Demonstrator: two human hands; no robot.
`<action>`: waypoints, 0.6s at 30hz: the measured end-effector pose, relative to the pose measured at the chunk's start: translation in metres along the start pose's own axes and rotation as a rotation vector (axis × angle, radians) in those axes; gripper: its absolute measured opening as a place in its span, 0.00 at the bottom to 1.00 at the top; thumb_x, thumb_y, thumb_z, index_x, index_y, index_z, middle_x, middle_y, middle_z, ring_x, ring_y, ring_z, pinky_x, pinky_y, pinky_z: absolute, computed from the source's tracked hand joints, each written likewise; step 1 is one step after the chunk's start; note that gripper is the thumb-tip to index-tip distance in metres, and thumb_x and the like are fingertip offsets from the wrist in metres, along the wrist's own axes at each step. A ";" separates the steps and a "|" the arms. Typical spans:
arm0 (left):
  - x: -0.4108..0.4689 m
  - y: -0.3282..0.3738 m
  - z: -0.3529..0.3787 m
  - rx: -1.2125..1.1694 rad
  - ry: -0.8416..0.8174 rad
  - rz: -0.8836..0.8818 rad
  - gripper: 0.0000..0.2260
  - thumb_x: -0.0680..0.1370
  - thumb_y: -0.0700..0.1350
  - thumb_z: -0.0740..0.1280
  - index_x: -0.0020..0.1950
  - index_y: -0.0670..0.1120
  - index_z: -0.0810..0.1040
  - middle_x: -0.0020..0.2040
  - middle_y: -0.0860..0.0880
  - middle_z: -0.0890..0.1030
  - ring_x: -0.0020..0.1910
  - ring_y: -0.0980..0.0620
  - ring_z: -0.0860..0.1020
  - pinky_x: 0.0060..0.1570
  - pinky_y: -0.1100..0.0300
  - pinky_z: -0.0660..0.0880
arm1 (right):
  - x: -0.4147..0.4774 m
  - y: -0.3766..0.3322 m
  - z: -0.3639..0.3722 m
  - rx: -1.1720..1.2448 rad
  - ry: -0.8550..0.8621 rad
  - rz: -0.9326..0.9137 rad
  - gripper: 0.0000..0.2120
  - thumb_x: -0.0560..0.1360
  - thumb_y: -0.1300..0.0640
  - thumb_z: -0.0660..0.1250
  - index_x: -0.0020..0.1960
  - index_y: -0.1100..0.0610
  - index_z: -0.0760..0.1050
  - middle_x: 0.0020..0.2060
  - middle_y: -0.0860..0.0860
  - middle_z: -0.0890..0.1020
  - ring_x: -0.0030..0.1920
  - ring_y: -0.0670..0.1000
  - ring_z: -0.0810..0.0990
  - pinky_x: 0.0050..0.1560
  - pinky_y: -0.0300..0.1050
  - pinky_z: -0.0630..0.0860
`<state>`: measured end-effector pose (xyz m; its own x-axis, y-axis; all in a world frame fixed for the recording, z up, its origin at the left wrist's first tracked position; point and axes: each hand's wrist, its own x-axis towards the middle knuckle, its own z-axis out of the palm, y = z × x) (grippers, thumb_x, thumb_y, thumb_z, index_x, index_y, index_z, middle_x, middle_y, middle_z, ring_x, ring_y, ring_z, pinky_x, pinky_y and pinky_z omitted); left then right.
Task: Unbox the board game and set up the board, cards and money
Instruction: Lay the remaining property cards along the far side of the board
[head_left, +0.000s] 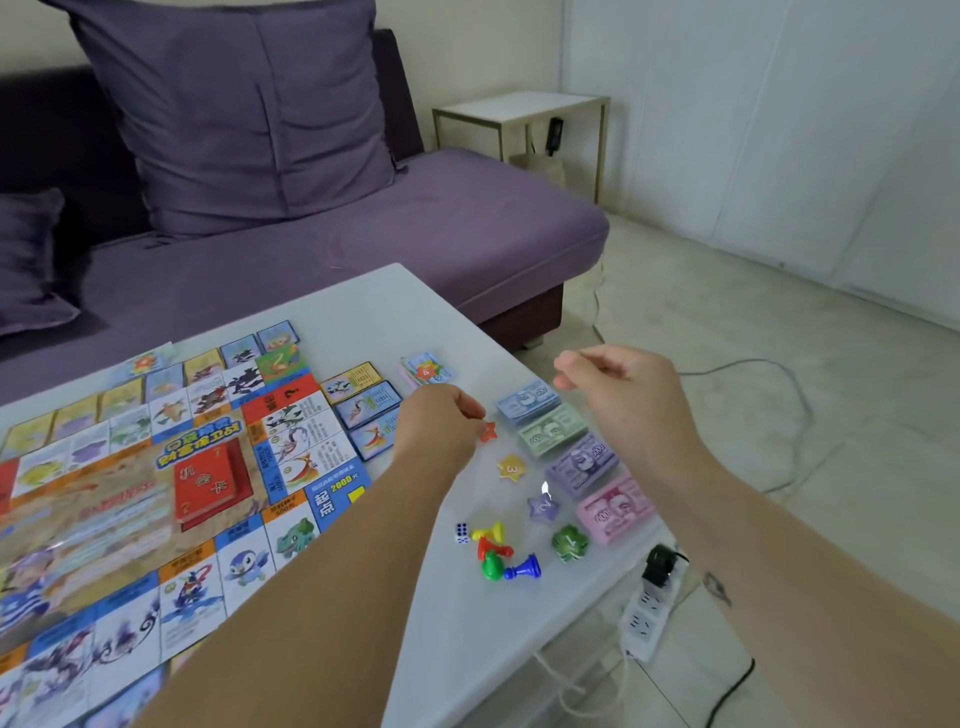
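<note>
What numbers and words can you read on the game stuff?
"2000元" on the board's blue corner square.
"?" on the red card pile.
"1" on the green star.
"2" on the purple star.
"3" on the yellow star.
"4" on the orange star.
Money, small cards, red star: too blurred.

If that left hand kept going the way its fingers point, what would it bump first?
Probably the blue banknote stack, just beyond the red star token that the left hand pinches, though its height is unclear.
</note>
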<state>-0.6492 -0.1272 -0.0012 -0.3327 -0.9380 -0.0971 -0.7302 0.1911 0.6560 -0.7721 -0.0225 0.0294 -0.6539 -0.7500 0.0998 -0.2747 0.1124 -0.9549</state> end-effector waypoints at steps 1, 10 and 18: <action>0.000 0.000 0.001 0.019 0.006 0.006 0.04 0.76 0.41 0.69 0.49 0.47 0.81 0.44 0.52 0.78 0.43 0.56 0.74 0.35 0.65 0.69 | 0.000 0.000 0.001 0.003 -0.007 -0.001 0.07 0.76 0.54 0.66 0.46 0.55 0.82 0.38 0.46 0.84 0.37 0.38 0.78 0.35 0.21 0.67; -0.030 -0.002 -0.023 0.007 0.096 0.085 0.07 0.78 0.41 0.65 0.53 0.48 0.80 0.50 0.52 0.80 0.44 0.58 0.75 0.38 0.68 0.69 | -0.017 -0.012 -0.010 -0.183 -0.206 -0.134 0.06 0.75 0.55 0.68 0.49 0.53 0.83 0.41 0.44 0.84 0.42 0.41 0.81 0.42 0.28 0.74; -0.103 -0.023 -0.038 0.337 -0.276 0.248 0.23 0.78 0.40 0.62 0.71 0.57 0.67 0.68 0.55 0.69 0.64 0.55 0.71 0.63 0.57 0.69 | -0.072 -0.019 0.009 -0.813 -0.701 -0.183 0.27 0.73 0.49 0.70 0.69 0.55 0.69 0.61 0.50 0.74 0.59 0.49 0.73 0.56 0.41 0.69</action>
<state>-0.5756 -0.0462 0.0224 -0.6330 -0.7498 -0.1927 -0.7461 0.5244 0.4102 -0.7131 0.0233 0.0377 -0.0795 -0.9753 -0.2062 -0.8798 0.1659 -0.4454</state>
